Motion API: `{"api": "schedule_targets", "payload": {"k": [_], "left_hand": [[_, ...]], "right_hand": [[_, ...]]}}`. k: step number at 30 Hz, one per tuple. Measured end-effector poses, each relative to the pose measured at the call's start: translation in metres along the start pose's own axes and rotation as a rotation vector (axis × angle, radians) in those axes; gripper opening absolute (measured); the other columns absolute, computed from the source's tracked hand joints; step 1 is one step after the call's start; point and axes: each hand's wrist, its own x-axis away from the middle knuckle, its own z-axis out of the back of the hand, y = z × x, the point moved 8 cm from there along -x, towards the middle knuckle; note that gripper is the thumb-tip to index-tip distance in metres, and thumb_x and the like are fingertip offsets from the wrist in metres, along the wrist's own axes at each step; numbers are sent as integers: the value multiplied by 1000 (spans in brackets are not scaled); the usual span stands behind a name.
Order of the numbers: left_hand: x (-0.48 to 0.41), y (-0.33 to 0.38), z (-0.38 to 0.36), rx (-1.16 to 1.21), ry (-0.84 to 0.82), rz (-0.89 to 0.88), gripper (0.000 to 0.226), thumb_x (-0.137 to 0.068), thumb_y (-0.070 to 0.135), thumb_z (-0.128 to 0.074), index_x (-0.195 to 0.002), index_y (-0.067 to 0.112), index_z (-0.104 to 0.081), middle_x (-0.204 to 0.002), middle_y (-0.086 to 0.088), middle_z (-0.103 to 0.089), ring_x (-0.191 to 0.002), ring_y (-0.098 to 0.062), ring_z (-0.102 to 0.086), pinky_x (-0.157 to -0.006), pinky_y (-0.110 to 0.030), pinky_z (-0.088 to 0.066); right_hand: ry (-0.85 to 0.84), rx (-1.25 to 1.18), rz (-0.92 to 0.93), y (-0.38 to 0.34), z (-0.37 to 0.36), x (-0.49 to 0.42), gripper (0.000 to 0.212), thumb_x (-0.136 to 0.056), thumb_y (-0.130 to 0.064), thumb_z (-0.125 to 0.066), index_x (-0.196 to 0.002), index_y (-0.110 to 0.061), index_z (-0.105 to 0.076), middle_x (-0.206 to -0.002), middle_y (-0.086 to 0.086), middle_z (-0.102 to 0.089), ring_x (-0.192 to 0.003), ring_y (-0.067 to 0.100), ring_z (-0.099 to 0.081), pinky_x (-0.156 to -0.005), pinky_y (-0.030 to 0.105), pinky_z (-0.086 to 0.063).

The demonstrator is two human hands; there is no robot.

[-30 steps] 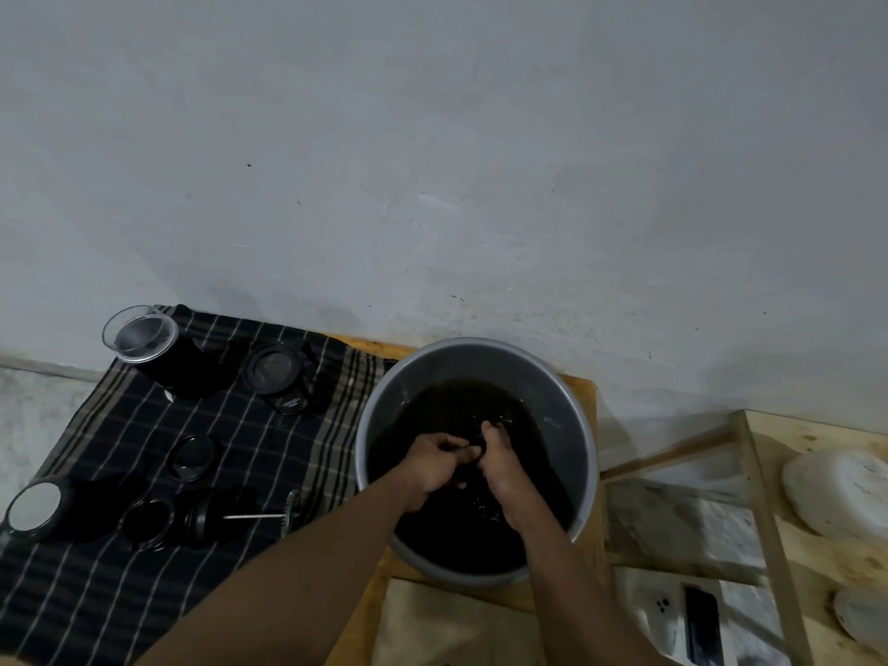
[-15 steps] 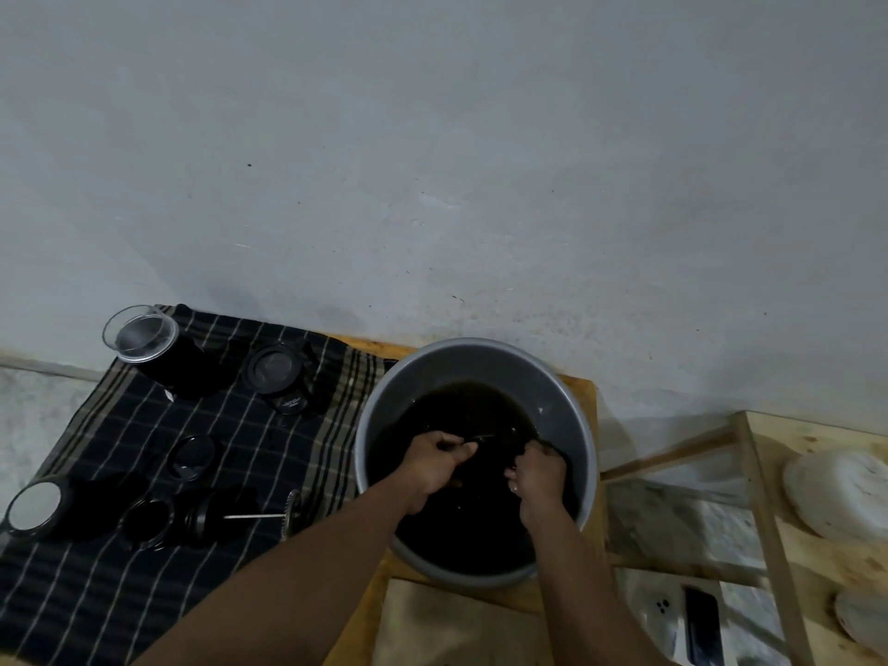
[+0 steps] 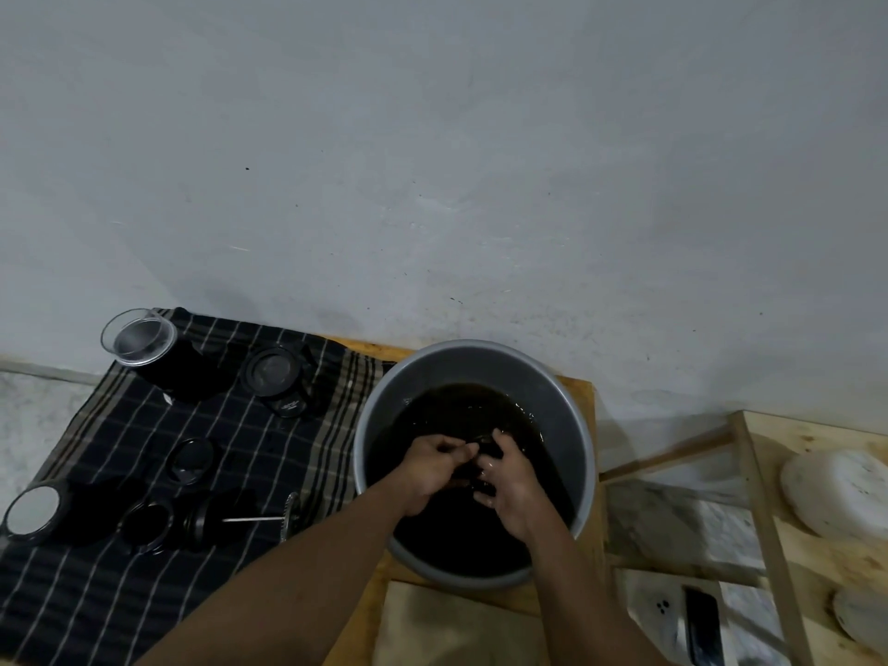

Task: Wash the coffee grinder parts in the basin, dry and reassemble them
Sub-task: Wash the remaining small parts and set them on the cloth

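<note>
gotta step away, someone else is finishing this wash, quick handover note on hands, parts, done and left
Left hand and right hand are both in the basin, closed on a small dark part in murky brown water; which part is unclear.
Other grinder parts lie on the striped cloth left of the basin: clear cup, lidded piece, ring, shaft piece.
Left: finish washing, dry, reassemble.

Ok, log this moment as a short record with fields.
stage: washing
basin: round grey metal basin of dark water, on the wooden table
left hand: in the basin, closed on a small dark part
right hand: wet, rubbing that part
cloth: dark striped cloth left of the basin, with other black parts on it
</note>
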Motion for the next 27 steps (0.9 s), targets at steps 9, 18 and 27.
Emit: {"api": "schedule_targets", "payload": {"k": [9, 18, 27], "left_hand": [[2, 9, 4, 35, 8, -40, 32, -90, 16, -78, -120, 13, -68, -115, -12, -74, -104, -24, -73, -95, -41, -59], [-4, 19, 22, 18, 134, -48, 27, -86, 17, -82, -108, 13, -69, -112, -11, -72, -100, -26, -71, -95, -44, -60], [-3, 8, 12, -27, 74, 21, 28, -90, 21, -77, -114, 8, -69, -111, -12, -74, -100, -23, -72, -88, -35, -62]], "right_hand": [[-31, 26, -29, -15, 2, 0, 67, -98, -68, -34, -150, -26, -40, -127, 10, -64, -116, 29, -58, -101, 49, -47], [284, -377, 8, -1, 33, 3, 21, -107, -29, -40, -105, -18, -57, -94, 11, -69, -85, 26, -65, -80, 40, -53], [34, -109, -9, -12, -4, 6, 29, -105, -31, -38, -108, -16, -62, -99, 11, -71, -97, 26, -63, -97, 49, -48]]}}
